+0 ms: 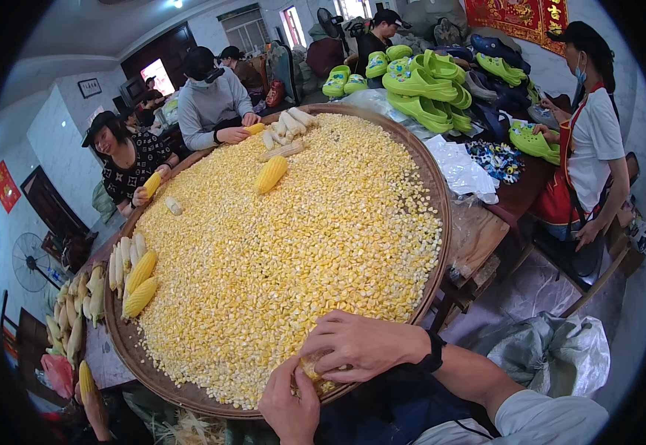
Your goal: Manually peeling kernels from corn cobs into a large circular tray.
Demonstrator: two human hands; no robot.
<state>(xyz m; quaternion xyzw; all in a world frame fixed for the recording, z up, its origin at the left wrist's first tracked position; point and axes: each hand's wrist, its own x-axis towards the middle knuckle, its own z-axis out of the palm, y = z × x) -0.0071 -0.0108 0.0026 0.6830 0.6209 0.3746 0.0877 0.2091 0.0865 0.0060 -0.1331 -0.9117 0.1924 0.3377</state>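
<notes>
Both of my hands close around an ear of corn point(313, 364) at the near rim of a wide round tray point(446, 222). My left hand point(289, 397) grips its near end, with the thumb on the cob. Across its top lies my right hand point(353, 346), with a dark band on the wrist; its fingers hide most of the ear. Loose yellow corn kernels point(278, 250) cover the tray. One whole ear point(271, 174) rests on the kernels toward the far side. Two more ears point(141, 283) lie at the left rim beside several stripped cobs point(120, 260).
Stripped cobs point(289, 127) are heaped at the far rim. Two people across the tray hold ears. Husked corn point(70, 311) is piled at left, near another person's hand with an ear point(86, 381). Green clogs point(423, 78) fill a table at right. A woven sack point(551, 353) stands at lower right.
</notes>
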